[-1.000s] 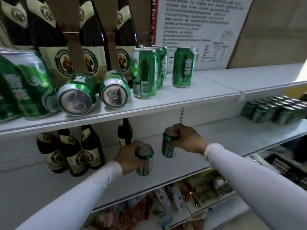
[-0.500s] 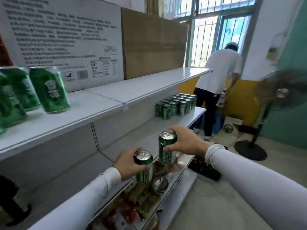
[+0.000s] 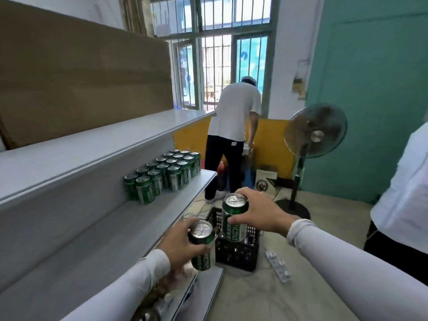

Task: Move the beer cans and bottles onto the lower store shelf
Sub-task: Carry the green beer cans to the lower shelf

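Observation:
My left hand (image 3: 178, 245) grips a green beer can (image 3: 203, 247) upright, just off the front edge of the lower shelf (image 3: 111, 232). My right hand (image 3: 257, 213) holds a second green can (image 3: 234, 220) by its upper part, a little higher and to the right, in the air over the aisle. Further along the lower shelf stands a block of several green cans (image 3: 165, 173) in rows, reaching to the shelf's far end.
A black plastic crate (image 3: 238, 250) sits on the floor beside the shelf end. A power strip (image 3: 278, 267) lies on the floor. A standing fan (image 3: 312, 135) is ahead right. One person (image 3: 234, 126) bends by the window; another stands at the right edge (image 3: 403, 195).
The view has swung right along the shelving, away from the bottles and upper-shelf cans. Both hands still hold their cans, now carried off the shelf front toward the far block of cans.

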`<control>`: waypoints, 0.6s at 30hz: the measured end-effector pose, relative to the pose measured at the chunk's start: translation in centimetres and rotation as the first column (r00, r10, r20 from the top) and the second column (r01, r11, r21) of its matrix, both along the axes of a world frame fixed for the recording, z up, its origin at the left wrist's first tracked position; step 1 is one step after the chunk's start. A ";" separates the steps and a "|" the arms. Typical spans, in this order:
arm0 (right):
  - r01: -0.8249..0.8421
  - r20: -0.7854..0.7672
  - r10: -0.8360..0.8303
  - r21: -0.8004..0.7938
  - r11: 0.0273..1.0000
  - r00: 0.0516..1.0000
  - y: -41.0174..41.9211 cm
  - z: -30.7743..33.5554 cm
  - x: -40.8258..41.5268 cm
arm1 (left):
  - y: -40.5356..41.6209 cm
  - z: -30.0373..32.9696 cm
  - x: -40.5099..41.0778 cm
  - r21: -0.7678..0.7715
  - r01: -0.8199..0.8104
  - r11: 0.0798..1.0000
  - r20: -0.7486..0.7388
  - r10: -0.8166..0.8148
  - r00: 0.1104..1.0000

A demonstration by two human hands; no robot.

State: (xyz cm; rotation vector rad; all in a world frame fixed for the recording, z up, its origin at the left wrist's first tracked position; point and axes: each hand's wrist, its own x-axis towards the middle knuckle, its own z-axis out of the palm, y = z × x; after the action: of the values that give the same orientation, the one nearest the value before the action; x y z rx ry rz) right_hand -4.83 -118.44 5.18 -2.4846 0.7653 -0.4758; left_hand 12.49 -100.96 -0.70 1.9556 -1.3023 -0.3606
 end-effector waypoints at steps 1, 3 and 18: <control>0.010 0.003 -0.010 0.002 1.000 1.000 -1.7 -0.5 0.4 | -1.8 -0.4 0.5 -0.003 0.005 1.000 -0.001 -0.005 1.000; 0.015 -0.001 -0.015 0.013 1.000 1.000 -5.0 -1.5 1.7 | -5.1 -1.1 2.0 0.003 0.008 1.000 0.002 -0.008 1.000; -0.406 -0.131 0.400 -0.022 0.914 0.907 -19.0 -2.2 27.7 | -16.1 -2.7 22.2 0.010 -0.362 0.932 -0.038 0.362 0.932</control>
State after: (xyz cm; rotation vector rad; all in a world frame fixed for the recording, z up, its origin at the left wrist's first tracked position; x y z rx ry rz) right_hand 22.84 -137.46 2.95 -2.6424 0.2660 -0.1915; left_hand 34.66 -117.07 -3.40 2.1271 -0.8890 -0.2153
